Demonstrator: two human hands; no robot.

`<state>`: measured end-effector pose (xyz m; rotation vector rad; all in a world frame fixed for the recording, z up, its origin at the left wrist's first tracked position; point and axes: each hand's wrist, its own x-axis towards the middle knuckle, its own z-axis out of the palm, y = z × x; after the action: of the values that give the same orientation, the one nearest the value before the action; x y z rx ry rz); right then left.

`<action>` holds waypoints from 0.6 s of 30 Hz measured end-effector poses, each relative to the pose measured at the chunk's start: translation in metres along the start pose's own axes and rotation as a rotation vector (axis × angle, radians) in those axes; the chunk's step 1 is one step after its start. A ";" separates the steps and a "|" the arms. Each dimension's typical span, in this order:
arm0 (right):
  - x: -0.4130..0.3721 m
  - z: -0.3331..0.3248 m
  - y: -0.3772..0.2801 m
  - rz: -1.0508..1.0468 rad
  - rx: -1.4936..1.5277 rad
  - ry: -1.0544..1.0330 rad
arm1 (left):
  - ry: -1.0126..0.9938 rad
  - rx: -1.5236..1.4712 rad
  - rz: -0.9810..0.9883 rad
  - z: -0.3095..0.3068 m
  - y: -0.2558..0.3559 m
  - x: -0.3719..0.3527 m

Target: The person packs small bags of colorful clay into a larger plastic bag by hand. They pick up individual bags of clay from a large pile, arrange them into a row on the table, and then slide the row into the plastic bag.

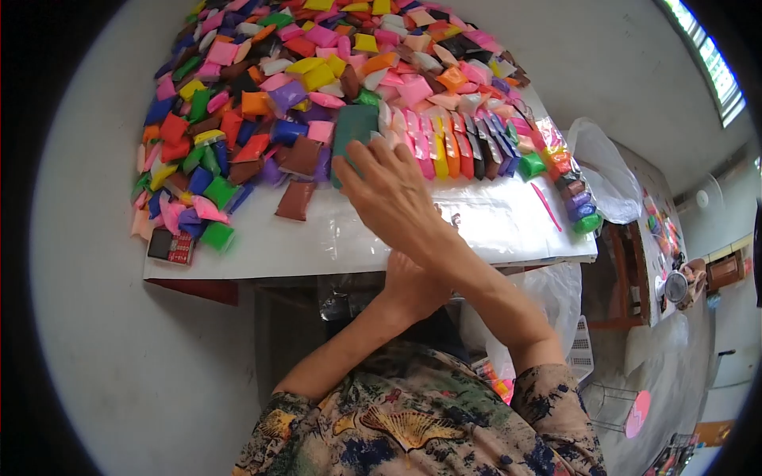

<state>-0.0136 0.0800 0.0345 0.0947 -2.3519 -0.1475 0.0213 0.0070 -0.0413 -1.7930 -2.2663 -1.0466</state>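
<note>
My right hand [389,186] reaches over the white tabletop with its fingers bent and drawn together. Its fingertips are at the dark green block [355,123] and the left end of a row of small clay-like packets [454,151]. What they pinch, if anything, is hidden. These packets stand on edge, running from pink through yellow, orange and red to black and blue. Below the right wrist, my left hand [414,287] is at the table's front edge; its fingers are mostly covered. A brown packet [295,199] lies flat to the left of my right hand.
A large heap of coloured packets [254,103] covers the table's back and left. At the left corner lies a small red-and-black keypad device [171,247]. A pink strip [546,208], a column of filled packets [578,198] and a clear plastic bag [607,174] are at right.
</note>
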 end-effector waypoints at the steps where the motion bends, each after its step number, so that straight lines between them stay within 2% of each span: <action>1: -0.008 -0.017 -0.004 0.052 0.089 0.039 | 0.026 -0.024 0.009 0.002 -0.001 -0.001; 3: -0.029 -0.051 -0.008 0.149 0.265 0.119 | 0.078 -0.065 0.019 0.007 -0.005 -0.001; 5: -0.060 -0.065 0.001 0.218 0.278 0.164 | 0.120 -0.091 0.016 0.006 -0.010 0.003; 6: -0.075 -0.071 0.010 0.248 0.284 0.185 | 0.077 -0.016 0.003 0.000 -0.009 0.007; 8: -0.105 -0.081 0.034 0.500 0.310 0.164 | 0.002 0.095 -0.010 -0.008 -0.007 0.013; 10: -0.122 -0.094 0.067 0.717 0.210 0.110 | -0.059 0.167 -0.019 -0.009 -0.005 0.012; 14: -0.128 -0.085 0.129 0.813 0.133 0.168 | -0.082 0.191 -0.013 -0.008 -0.002 0.013; 18: -0.112 -0.066 0.154 0.816 0.140 0.138 | -0.106 0.173 -0.022 -0.010 -0.001 0.017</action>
<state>0.1087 0.2398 0.0231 -0.7520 -2.0822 0.4081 0.0112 0.0154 -0.0268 -1.7972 -2.3589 -0.7476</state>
